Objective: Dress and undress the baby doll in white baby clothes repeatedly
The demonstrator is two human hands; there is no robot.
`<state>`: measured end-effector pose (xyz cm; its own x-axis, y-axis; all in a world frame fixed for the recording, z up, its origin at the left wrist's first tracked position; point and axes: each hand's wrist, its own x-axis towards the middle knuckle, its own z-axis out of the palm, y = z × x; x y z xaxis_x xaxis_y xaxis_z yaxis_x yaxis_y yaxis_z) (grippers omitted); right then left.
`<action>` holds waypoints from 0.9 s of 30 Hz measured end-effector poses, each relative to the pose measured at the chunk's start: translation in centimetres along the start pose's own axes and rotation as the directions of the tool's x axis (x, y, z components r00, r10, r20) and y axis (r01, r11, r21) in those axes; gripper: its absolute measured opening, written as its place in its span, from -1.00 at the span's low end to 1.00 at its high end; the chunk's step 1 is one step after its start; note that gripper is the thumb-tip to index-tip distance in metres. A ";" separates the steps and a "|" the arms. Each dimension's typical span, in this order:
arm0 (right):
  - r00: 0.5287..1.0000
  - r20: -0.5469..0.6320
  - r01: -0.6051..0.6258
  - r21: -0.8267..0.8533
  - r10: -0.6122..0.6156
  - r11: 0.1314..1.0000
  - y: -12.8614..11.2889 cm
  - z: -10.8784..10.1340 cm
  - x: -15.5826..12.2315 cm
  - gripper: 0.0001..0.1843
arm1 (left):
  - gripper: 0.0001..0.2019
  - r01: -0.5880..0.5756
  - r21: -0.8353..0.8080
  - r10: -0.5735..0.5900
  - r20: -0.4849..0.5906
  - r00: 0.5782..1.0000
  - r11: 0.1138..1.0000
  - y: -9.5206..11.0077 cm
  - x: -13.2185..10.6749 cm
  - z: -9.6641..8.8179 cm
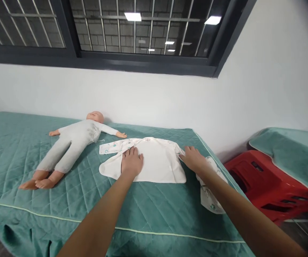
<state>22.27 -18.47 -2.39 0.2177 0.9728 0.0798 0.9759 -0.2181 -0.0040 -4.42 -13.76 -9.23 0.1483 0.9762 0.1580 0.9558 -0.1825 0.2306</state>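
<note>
A white baby shirt (pixel 159 160) lies spread open on the green quilted cover, its inside facing up. Its patterned left sleeve (pixel 111 147) stretches out toward the doll. My left hand (pixel 132 162) rests flat on the left part of the shirt, fingers extended. At the shirt's right edge, my right hand (pixel 194 157) pinches the cloth near the other sleeve. Under and beside my right forearm lies another patterned white garment (pixel 210 198), crumpled and partly hidden by the arm.
A baby doll (pixel 76 135) in a white suit lies on its back to the left, head toward the wall. The green quilted cover (pixel 148 210) spreads beneath everything. A red plastic stool (pixel 266 182) stands at the right, partly under green cloth (pixel 293 153). A barred window (pixel 143 64) is above.
</note>
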 end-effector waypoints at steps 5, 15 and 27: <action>0.999 0.027 0.018 -0.015 -0.018 1.000 3.2 -0.1 1.8 -0.67 | -0.41 0.004 -0.001 -0.004 -0.041 0.999 1.000 0.1 0.1 0.2; 0.935 -0.180 -0.231 0.351 0.307 0.908 6.3 2.9 4.6 -0.58 | -0.43 0.000 0.002 0.001 -0.086 0.996 1.000 0.2 0.0 0.1; 0.877 -0.301 -0.121 0.616 0.374 0.779 9.1 5.7 7.1 -0.53 | -0.43 0.007 0.004 -0.007 -0.063 0.998 1.000 0.2 0.1 0.0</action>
<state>32.74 -13.04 -7.56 0.5523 0.7478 0.3684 0.7418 -0.2392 -0.6265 -4.20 -13.75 -9.17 0.1257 0.9682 0.2165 0.9578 -0.1753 0.2278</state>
